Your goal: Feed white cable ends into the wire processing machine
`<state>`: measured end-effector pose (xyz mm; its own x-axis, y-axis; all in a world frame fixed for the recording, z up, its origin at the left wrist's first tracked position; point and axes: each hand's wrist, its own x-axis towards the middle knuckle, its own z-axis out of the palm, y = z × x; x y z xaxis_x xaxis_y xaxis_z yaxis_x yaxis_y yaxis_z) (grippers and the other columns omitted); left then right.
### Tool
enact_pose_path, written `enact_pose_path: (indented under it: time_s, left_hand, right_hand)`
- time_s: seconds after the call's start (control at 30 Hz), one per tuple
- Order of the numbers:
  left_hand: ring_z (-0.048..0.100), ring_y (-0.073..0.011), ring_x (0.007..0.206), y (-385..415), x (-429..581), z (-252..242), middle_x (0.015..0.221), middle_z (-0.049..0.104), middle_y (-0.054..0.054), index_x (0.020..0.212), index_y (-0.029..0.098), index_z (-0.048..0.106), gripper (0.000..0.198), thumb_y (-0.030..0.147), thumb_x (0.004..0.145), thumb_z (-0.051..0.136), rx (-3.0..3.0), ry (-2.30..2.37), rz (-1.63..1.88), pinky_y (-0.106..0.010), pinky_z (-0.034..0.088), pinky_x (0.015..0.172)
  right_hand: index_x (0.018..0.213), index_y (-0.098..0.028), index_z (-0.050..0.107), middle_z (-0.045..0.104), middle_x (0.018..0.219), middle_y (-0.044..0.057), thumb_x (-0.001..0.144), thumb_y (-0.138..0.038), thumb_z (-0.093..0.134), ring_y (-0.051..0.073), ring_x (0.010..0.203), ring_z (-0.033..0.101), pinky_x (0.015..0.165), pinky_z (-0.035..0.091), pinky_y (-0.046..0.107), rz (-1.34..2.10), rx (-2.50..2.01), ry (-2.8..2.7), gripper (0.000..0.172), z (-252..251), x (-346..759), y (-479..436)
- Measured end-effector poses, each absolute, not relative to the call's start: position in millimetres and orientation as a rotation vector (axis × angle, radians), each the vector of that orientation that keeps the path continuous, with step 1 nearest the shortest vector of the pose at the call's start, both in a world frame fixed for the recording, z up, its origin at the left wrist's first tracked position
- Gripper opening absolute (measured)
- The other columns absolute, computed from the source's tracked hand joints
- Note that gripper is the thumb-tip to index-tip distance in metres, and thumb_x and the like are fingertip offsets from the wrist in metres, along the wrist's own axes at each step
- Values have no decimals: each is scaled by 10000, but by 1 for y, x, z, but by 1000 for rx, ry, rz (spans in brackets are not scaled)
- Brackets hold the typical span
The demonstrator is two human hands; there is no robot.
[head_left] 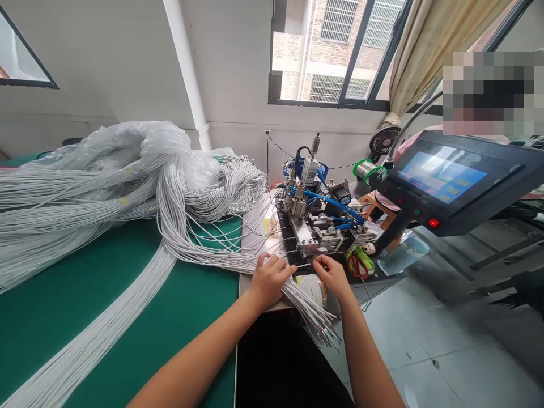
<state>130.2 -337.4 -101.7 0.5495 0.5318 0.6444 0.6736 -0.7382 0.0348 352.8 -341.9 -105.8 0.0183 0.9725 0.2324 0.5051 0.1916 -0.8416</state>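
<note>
left hand [270, 279] and right hand [335, 277] each pinch one thin white wire [304, 265] before the pneumatic machine [317, 226]; light, limp, probably best held near its end.

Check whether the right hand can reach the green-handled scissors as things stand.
Probably yes: the scissors lie right beside the right hand with nothing between them, though it pinches a thin wire shared with the left hand.

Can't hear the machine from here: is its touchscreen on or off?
On: the touchscreen shows a lit blue display, and a red light glows below it.
</note>
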Motion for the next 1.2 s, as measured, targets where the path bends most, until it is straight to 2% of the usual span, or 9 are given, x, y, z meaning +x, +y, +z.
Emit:
enact_pose_path:
  time_s: [0.3,0.7,0.83,0.93,1.1,1.2]
  left_hand:
    - [541,-191,804,-335,131,-106,784,617,-18,1009,257,656,365,63,726,532,-2585,-1072,-954,-417,274,910]
    - [570,-201,848,-333,133,-106,846,647,-32,999,237,660,332,109,708,565,-2648,-1091,-937,-415,276,908]
    - [578,-207,864,-333,132,-106,873,661,-36,997,235,660,350,97,690,564,-2653,-1099,-959,-425,282,911]
    - [587,-213,885,-333,131,-107,902,672,-41,1003,229,656,350,94,694,561,-2661,-1084,-957,-432,294,916]
    - [558,-238,1069,-333,131,-108,1125,652,-65,1005,214,645,314,107,720,567,-2628,-1051,-996,-460,258,1005]
    - [583,-211,983,-333,130,-108,1023,675,-42,990,225,646,293,91,749,550,-2624,-1047,-1018,-456,258,1004]
  right_hand:
    - [636,-204,458,364,578,-54,770,-473,551,118,549,328,529,295,246,1047,-1304,-1391,314,-119,350,-333]
    - [630,-198,452,352,553,-73,688,-512,644,93,509,301,486,264,224,1290,-1286,-1150,373,-136,352,-331]
    - [625,-197,455,360,549,-69,694,-556,642,96,508,306,480,268,225,1244,-1311,-1183,411,-137,353,-334]
    - [637,-189,492,416,573,-42,739,-568,613,116,542,365,511,308,240,1087,-1382,-1289,411,-132,358,-340]
    - [704,-180,575,505,614,-6,835,-516,554,148,586,437,560,347,263,762,-1491,-1464,361,-102,361,-366]
    - [723,-189,596,544,641,3,873,-440,545,150,587,460,548,352,259,755,-1430,-1668,296,-76,352,-386]
